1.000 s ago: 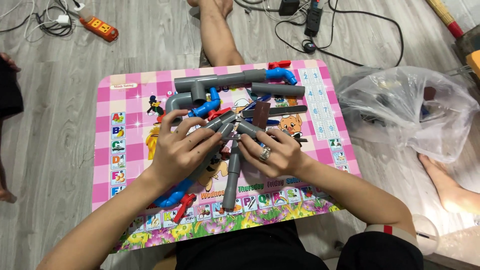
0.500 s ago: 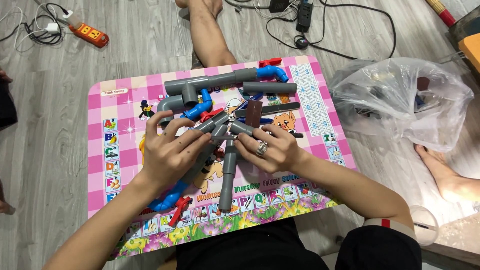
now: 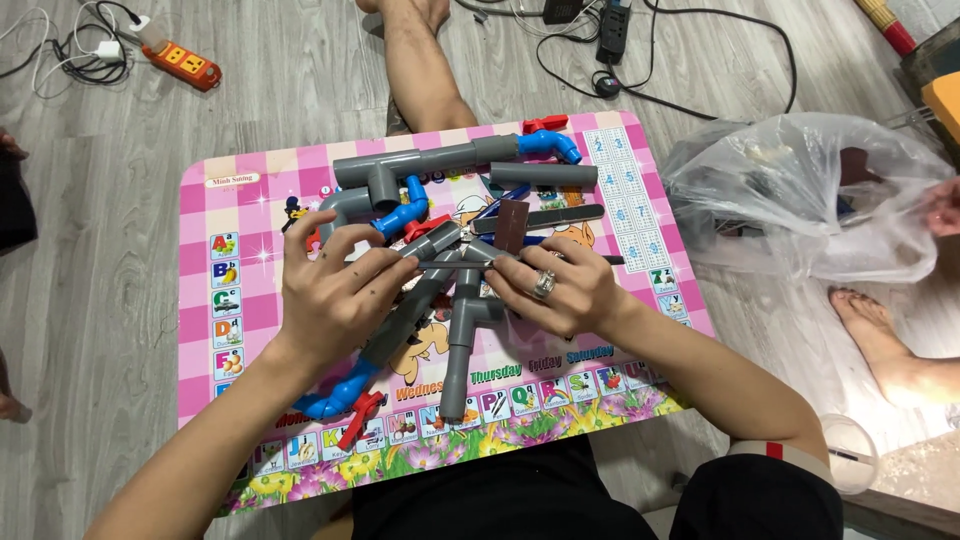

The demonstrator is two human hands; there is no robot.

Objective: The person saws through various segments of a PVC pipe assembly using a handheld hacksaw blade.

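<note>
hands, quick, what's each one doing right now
Left hand: closed on the grey pipe assembly.
Right hand: closed on the same pipe assembly, at its joint.

bright, even indoor light; soft shadows, sharp focus, no glare.

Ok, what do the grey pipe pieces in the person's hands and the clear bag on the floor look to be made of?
The grey pipe pieces look like rigid plastic, probably PVC: matt, uniform grey, with moulded tee joints. The left hand and right hand grip them. The blue elbow fittings seem a glossier plastic. The clear crumpled bag looks like thin plastic film: see-through, wrinkled, with shiny highlights.
</note>
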